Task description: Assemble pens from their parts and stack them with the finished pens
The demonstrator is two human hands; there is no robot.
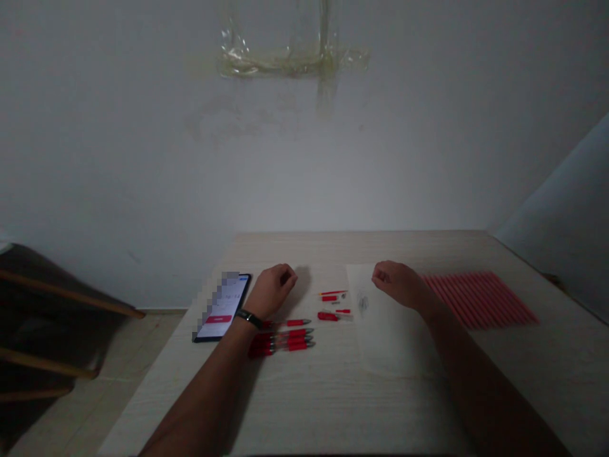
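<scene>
My left hand [272,291], with a dark band on its wrist, is curled into a loose fist above the table. No object shows in it. Just below it lie several red click pens [297,332], partly hidden by my forearm. My right hand [397,283] is also curled closed, over the sheet of paper [380,346], and nothing shows in its fingers. Between the hands lie small loose pen parts: a red grip piece [328,316], a thin red refill [333,292] and a short red tube [329,298]. A scribble [363,302] marks the paper.
A phone [223,311] with a lit screen lies left of my left hand. Many long red sticks [480,299], blurred, lie side by side at the right. The pale wooden table [304,406] meets a wall [304,171] with tape on it. A dark wooden-legged piece of furniture [42,336] stands left.
</scene>
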